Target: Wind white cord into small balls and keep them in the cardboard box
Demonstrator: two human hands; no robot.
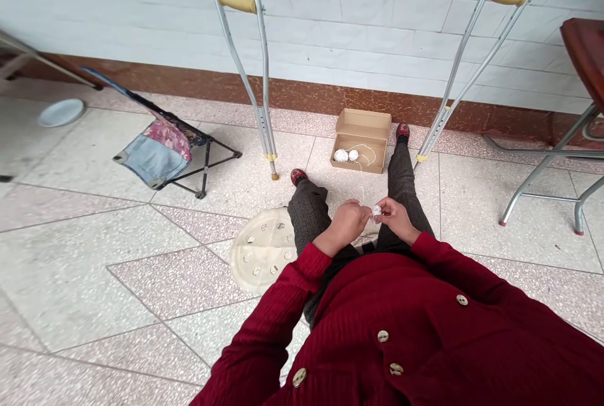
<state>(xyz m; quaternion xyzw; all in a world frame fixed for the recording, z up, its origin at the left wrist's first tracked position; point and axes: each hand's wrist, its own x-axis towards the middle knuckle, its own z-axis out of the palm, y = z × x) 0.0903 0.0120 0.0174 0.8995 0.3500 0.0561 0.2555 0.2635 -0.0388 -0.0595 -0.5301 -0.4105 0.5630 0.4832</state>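
Note:
A small white yarn piece (376, 210) shows between my two hands, held above my lap. My right hand (397, 217) pinches it with thumb and fingers. Just to its left, my left hand (349, 222) is closed with its fingertips at the edge of the yarn piece, apparently on the yarn. Whether a thin tool is also in the fingers cannot be made out. Beyond my hands, an open cardboard box (361, 121) stands on the floor, holding white yarn balls (341, 155). A loose strand runs from the box toward my hands.
Two crutches lean against the tiled wall, a left crutch (268, 110) and a right crutch (455, 101). A folding stool (163, 151) stands to the left. A round cream mat (245, 258) lies beside my leg. At right is a chair (542, 186); a pale dish (61, 112) lies far left.

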